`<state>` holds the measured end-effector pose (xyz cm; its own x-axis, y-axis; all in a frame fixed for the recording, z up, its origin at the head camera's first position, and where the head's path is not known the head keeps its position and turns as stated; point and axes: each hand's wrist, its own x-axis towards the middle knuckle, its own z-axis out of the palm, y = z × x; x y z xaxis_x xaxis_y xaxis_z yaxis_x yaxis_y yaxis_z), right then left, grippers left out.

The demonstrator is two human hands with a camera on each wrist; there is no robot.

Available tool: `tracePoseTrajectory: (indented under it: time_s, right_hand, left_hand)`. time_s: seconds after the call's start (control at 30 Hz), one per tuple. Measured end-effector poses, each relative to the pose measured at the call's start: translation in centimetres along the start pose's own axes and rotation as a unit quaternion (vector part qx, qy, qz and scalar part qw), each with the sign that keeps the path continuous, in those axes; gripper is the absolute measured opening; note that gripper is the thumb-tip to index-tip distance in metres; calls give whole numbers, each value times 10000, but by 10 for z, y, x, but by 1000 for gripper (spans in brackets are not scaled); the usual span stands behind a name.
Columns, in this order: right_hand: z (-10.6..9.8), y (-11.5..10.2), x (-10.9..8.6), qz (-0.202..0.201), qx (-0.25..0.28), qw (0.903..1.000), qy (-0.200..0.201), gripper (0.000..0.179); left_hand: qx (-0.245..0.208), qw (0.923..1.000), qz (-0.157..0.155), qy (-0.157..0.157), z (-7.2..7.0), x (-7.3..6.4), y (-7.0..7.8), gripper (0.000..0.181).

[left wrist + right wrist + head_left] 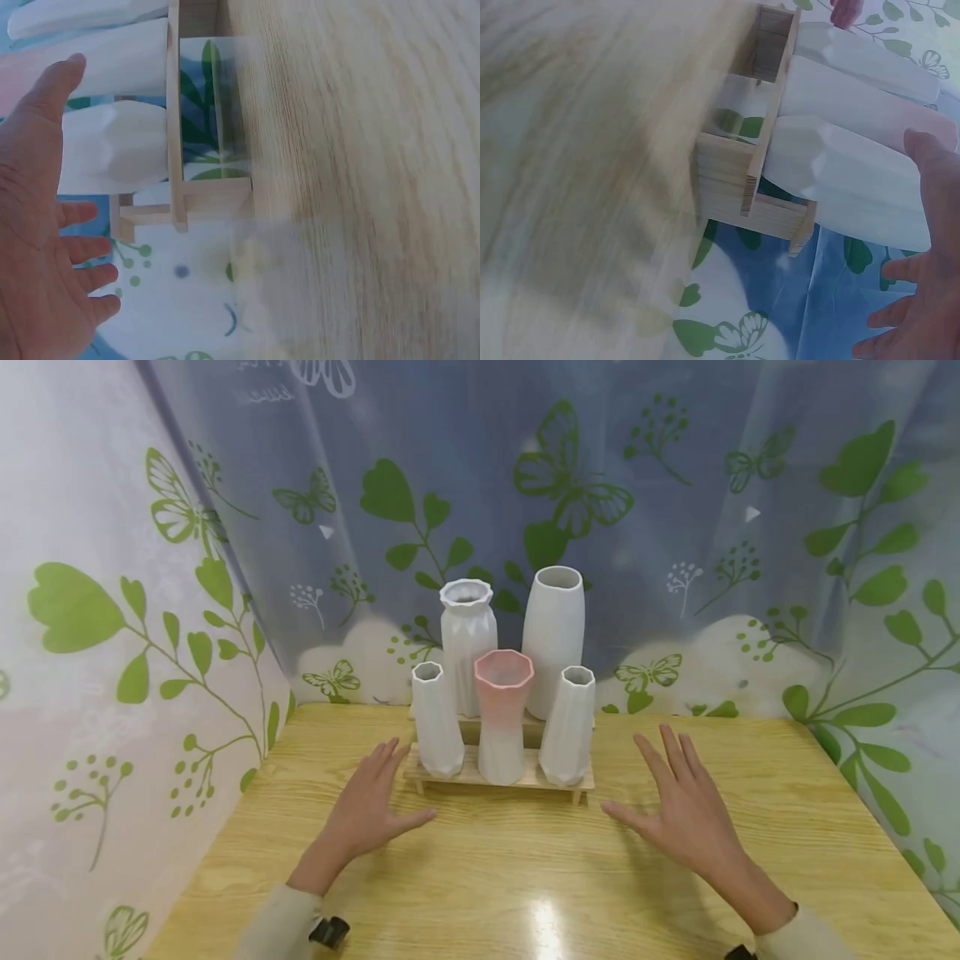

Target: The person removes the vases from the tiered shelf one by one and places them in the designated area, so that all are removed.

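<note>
- Head view: on the worktop (510, 860), the wooden stand (471, 768) bears a pink-topped vase (502, 710) mid-front, between the left front vase (438, 722) and right front vase (567, 727); on its rear tier are the ruffled-neck vase (467, 639) and tall smooth vase (557, 627).
- The left hand (363, 806) is just beside the stand's left end, the right hand (690, 810) farther off its right end; both have fingers spread and released, grasping nothing.
- A sideways knock to the stand could topple the slim front vases, which seem to have narrow footing.
- Pale, reversed-looking lettering (268, 395) on the curtain (465, 410), above and left of the stand, is illegible; no brand or label shows on the vases.
- Left wrist view: the stand's nearer end is bare-edged, so a vase nudged outward could slip off.
- Right wrist view: the right hand's fingers look free; a careless sweep towards the stand could clip the nearest vase.
</note>
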<state>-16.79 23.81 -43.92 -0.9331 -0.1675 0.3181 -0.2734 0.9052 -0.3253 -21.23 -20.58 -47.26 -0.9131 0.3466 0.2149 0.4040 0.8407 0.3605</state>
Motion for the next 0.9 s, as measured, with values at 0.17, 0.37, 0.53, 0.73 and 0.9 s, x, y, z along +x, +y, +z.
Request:
tracePoseTrajectory:
  time_s: [0.17, 0.37, 0.53, 0.73, 0.9]
  right_hand:
    - [-7, -8, 10, 69, 282, 9996, -74, 104]
    - [-10, -17, 26, 123, 570, 9982, -137, 104]
    - [-11, -24, 38, 164, 771, 9967, -206, 102]
    - [-12, -32, 50, 230, 1057, 9936, -319, 100]
    - [-15, -39, 59, 382, 1252, 9906, -402, 100]
  left_hand:
    - [-458, 9988, -148, -27, 3, 8, -8, 107]
    - [-1087, 9933, -385, -103, 7, 18, -15, 103]
    - [-1422, 9886, -463, -199, 13, 24, -22, 101]
    - [-1651, 9846, -488, -296, 20, 32, -29, 103]
    - [-1728, 9833, -448, -356, 23, 37, -33, 105]
